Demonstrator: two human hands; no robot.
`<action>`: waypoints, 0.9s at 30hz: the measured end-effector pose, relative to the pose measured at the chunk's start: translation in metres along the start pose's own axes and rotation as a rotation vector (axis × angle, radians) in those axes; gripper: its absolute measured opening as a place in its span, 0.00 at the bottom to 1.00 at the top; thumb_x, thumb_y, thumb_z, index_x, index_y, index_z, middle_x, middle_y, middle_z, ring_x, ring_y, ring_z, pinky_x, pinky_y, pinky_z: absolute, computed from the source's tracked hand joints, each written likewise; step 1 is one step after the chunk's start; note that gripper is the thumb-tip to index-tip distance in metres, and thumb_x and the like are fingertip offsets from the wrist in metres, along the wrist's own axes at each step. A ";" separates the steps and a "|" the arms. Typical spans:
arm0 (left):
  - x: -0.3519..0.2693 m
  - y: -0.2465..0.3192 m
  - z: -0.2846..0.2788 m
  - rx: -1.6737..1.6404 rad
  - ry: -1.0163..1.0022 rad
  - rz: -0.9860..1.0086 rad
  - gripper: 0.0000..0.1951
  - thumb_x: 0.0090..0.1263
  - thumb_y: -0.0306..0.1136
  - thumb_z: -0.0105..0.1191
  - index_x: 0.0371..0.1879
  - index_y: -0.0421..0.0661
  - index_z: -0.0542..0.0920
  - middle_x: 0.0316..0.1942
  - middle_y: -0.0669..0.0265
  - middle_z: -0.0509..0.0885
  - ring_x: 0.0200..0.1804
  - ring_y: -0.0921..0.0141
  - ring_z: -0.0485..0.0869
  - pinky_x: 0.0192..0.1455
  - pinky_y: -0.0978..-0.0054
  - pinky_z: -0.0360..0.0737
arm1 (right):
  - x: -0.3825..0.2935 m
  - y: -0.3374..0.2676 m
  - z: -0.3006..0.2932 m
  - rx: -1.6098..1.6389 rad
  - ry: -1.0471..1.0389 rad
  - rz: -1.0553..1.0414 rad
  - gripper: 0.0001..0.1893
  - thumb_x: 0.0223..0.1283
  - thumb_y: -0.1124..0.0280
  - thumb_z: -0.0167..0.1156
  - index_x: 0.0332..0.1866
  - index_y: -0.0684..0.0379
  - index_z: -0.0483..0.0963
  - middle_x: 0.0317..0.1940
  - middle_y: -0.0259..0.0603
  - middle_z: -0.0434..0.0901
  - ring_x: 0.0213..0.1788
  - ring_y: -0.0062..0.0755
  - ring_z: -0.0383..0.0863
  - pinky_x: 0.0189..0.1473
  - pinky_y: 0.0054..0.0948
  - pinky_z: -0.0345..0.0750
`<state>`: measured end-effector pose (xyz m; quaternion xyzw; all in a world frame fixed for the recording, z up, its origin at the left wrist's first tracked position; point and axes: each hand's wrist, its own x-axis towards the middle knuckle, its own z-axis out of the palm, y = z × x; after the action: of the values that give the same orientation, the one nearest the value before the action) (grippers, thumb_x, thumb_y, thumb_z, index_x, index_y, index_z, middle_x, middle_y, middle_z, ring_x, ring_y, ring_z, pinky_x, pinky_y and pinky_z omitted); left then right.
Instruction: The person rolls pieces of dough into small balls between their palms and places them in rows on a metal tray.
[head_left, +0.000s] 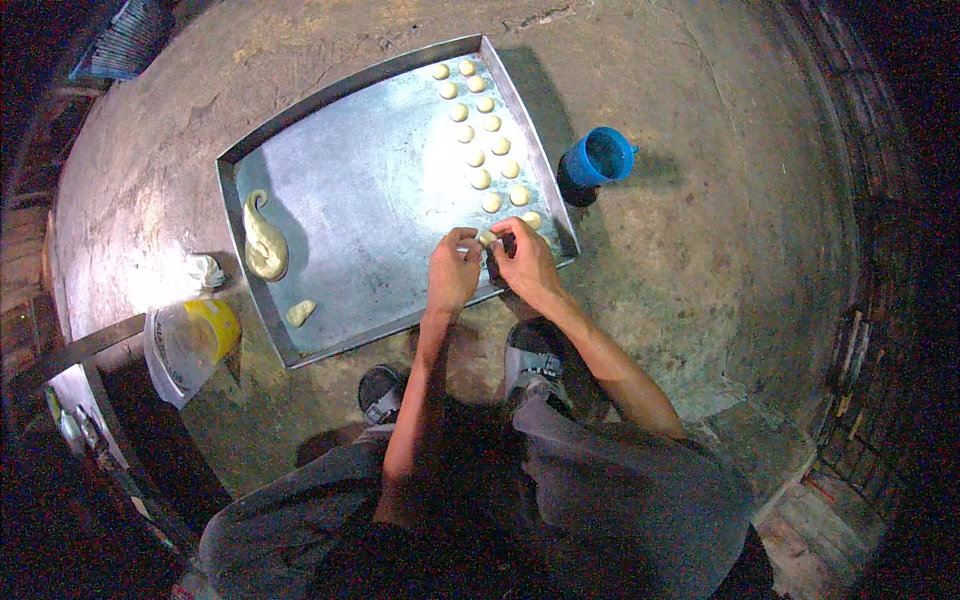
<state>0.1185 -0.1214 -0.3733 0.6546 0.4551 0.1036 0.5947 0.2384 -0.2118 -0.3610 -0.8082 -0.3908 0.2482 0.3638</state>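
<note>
My left hand (455, 268) and my right hand (523, 259) meet over the near right part of a shallow metal baking tray (352, 217). Between their fingertips is a small ball of pale dough (487, 238). The right fingers pinch it; the left thumb and fingers are curled close beside it, and contact on that side is hard to make out. Two rows of round dough balls (480, 179) run along the tray's right side, the nearest partly hidden by my right hand. At the tray's left lie a long tapered dough piece (265, 244) and a smaller dough lump (301, 313).
A blue plastic mug (600, 157) stands on the concrete floor (660, 255) right of the tray. Left of it are a clear plastic bag with a yellow part (184, 345) and a crumpled white bag (205, 271). My shoes (534, 352) are by the tray's near edge.
</note>
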 end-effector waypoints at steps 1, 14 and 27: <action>-0.001 0.005 -0.001 0.021 0.000 -0.011 0.12 0.70 0.24 0.55 0.51 0.37 0.80 0.41 0.53 0.87 0.38 0.61 0.89 0.42 0.66 0.84 | 0.001 0.000 -0.001 0.017 -0.007 0.012 0.15 0.58 0.70 0.67 0.49 0.60 0.75 0.44 0.48 0.82 0.47 0.51 0.83 0.48 0.43 0.78; 0.001 0.005 -0.002 -0.023 -0.048 -0.024 0.13 0.72 0.29 0.53 0.52 0.39 0.80 0.38 0.57 0.88 0.33 0.67 0.88 0.37 0.69 0.82 | 0.005 0.000 -0.010 -0.071 -0.041 0.000 0.17 0.56 0.72 0.67 0.52 0.54 0.76 0.40 0.45 0.81 0.42 0.46 0.83 0.45 0.41 0.79; -0.006 0.017 0.005 0.035 -0.013 0.039 0.12 0.70 0.28 0.55 0.49 0.38 0.81 0.41 0.50 0.88 0.38 0.57 0.88 0.44 0.63 0.82 | 0.004 -0.004 -0.026 -0.291 -0.001 -0.010 0.15 0.64 0.69 0.61 0.54 0.56 0.75 0.48 0.51 0.78 0.50 0.57 0.80 0.49 0.50 0.78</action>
<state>0.1267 -0.1270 -0.3572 0.6743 0.4401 0.1032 0.5839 0.2566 -0.2170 -0.3423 -0.8504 -0.4271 0.1873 0.2437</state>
